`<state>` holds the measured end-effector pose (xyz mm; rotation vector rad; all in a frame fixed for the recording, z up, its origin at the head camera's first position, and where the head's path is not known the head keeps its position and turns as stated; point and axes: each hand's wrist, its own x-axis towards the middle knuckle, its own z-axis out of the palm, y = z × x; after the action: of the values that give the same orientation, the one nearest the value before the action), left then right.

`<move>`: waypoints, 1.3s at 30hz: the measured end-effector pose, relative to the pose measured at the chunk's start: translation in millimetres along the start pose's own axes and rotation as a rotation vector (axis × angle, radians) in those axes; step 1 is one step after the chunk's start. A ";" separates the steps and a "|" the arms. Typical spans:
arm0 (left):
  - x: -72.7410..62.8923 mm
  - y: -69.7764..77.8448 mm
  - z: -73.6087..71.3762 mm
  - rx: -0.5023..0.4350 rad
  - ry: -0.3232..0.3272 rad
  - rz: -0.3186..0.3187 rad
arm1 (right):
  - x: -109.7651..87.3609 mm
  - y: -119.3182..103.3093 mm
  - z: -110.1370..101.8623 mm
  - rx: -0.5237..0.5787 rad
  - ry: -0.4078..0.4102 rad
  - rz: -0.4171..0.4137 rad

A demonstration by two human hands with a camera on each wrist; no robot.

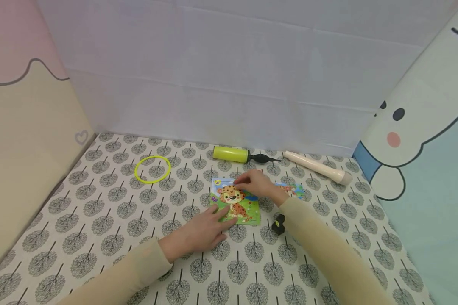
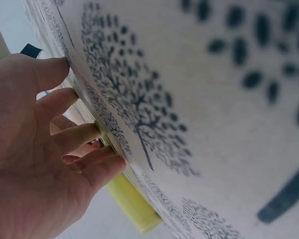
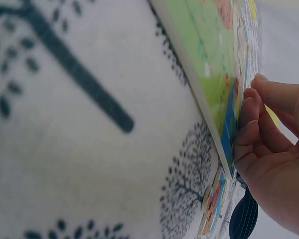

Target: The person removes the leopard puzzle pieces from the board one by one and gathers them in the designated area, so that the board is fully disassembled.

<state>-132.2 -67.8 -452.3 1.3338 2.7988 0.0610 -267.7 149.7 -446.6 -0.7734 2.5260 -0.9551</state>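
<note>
A cartoon leopard picture board, possibly a puzzle, lies flat on the patterned cloth. My left hand is spread over its lower left part, fingertips down on the picture; the left wrist view shows this hand with its fingers extended towards the cloth. My right hand is at the board's upper right, fingers bent and thumb close to the index finger. In the right wrist view the same hand has fingers against the board's surface; whether a small piece sits between the fingertips is hidden.
A second colourful picture piece lies partly under my right wrist. Beside the right sleeve is a small black object. Behind are a yellow hand pump and a pale microphone-shaped stick. A yellow ring lies at left.
</note>
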 end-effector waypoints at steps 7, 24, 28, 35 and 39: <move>-1.5 1.2 -1.4 -0.023 -0.053 -0.042 | 4.6 -8.4 6.7 0.033 -0.002 -0.048; -1.7 -0.5 -2.7 -0.015 -0.069 -0.023 | 14.0 -17.9 20.3 -0.001 -0.042 -0.035; -2.3 -0.7 -2.6 -0.030 -0.078 -0.029 | 15.8 -20.3 20.7 0.009 -0.067 -0.054; -1.6 -0.5 -3.2 -0.026 -0.095 -0.035 | 17.4 -23.6 21.5 0.004 -0.091 -0.050; -1.1 -0.3 -3.3 -0.026 -0.092 -0.029 | 18.0 -22.8 23.3 0.019 -0.098 -0.061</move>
<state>-132.0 -68.9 -449.0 1.2569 2.7311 0.0342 -262.5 113.0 -449.7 -0.8738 2.4183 -0.9356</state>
